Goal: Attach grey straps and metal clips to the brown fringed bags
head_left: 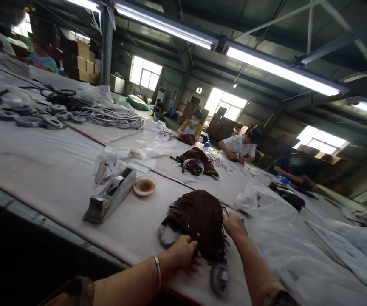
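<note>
The brown bag (pixel 202 219) lay on the near part of the worktop (pixel 59 161), right in front of you, with its fringe hanging along both sides. Your left hand (pixel 185 250) was closed on the bag's near edge, fingers curled in, most likely so the soft bag would not slide. Your right hand (pixel 234 224) was at the bag's right side, closed around a thin tool (pixel 226 211). It seemed held there so its tip was close to the fringe, but your fingers hid too much to tell what tool it was.

A wrapped strap (pixel 219 278) stuck out at the near end, perhaps wrapped to keep it clean. Left of the bag sat a tape holder (pixel 110 195) and a small bowl (pixel 143 194) with brown stuff inside, maybe put there for easy reach. Another brown bag (pixel 204 160) lay farther off, and clear plastic (pixel 266 229) spread out to the right.
</note>
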Available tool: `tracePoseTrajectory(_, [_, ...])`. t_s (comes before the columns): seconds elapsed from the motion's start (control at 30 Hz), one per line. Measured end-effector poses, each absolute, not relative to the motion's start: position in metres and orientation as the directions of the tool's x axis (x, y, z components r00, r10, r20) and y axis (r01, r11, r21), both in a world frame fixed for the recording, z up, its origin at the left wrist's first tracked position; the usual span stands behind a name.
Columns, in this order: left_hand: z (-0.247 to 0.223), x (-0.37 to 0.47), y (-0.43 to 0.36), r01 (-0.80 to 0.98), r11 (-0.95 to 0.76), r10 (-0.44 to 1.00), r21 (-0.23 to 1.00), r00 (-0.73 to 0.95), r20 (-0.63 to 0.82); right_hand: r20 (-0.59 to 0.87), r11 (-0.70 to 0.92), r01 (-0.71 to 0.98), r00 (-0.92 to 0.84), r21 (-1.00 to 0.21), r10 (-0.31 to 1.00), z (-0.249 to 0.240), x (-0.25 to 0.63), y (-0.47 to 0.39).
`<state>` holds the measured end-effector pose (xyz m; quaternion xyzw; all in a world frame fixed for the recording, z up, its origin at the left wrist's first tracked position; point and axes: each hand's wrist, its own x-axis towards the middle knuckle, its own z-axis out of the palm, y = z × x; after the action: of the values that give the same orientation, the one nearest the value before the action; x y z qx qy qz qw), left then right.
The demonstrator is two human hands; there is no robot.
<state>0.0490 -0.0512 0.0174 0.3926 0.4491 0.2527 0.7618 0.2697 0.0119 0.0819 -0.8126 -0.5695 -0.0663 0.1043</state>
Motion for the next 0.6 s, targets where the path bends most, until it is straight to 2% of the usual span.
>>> tracePoseTrajectory(0.07, [0.021,0.045,-0.051,-0.061,0.596,0.712,0.801,0.500,-0.492,0.261,-0.321,0.941,0.339,-0.111,0.904,0.075,0.273,-0.017])
tracePoseTrajectory(0.13, [0.026,0.039,-0.052,-0.101,0.630,0.681,0.770,0.548,-0.486,0.341,-0.253,0.944,0.314,-0.211,0.886,0.067,0.262,-0.054])
tracePoseTrajectory(0.2, [0.033,0.033,-0.051,-0.128,0.675,0.638,0.727,0.595,-0.488,0.408,-0.113,0.907,0.291,-0.407,0.866,0.059,0.238,-0.092])
tracePoseTrajectory(0.23, [0.035,0.031,-0.051,-0.140,0.698,0.619,0.702,0.610,-0.494,0.388,-0.069,0.858,0.301,-0.509,0.871,0.056,0.223,-0.110])
tracePoseTrajectory(0.27, [0.038,0.030,-0.051,-0.152,0.720,0.602,0.677,0.621,-0.501,0.316,-0.077,0.790,0.331,-0.609,0.889,0.053,0.208,-0.124])
tracePoseTrajectory(0.33, [0.040,0.029,-0.051,-0.198,0.757,0.585,0.622,0.630,-0.511,0.068,-0.178,0.604,0.361,-0.777,0.930,0.048,0.180,-0.143])
tracePoseTrajectory(0.4, [0.041,0.029,-0.052,-0.256,0.782,0.577,0.568,0.642,-0.506,-0.172,-0.311,0.369,0.362,-0.876,0.916,0.044,0.160,-0.147])
tracePoseTrajectory(0.5, [0.037,0.029,-0.054,-0.286,0.791,0.569,0.541,0.668,-0.479,-0.362,-0.383,-0.011,0.356,-0.924,0.862,0.042,0.148,-0.135])
tracePoseTrajectory(0.6, [0.031,0.030,-0.056,-0.258,0.762,0.582,0.594,0.673,-0.456,-0.500,-0.409,-0.343,0.244,-0.846,0.831,0.046,0.147,-0.121])
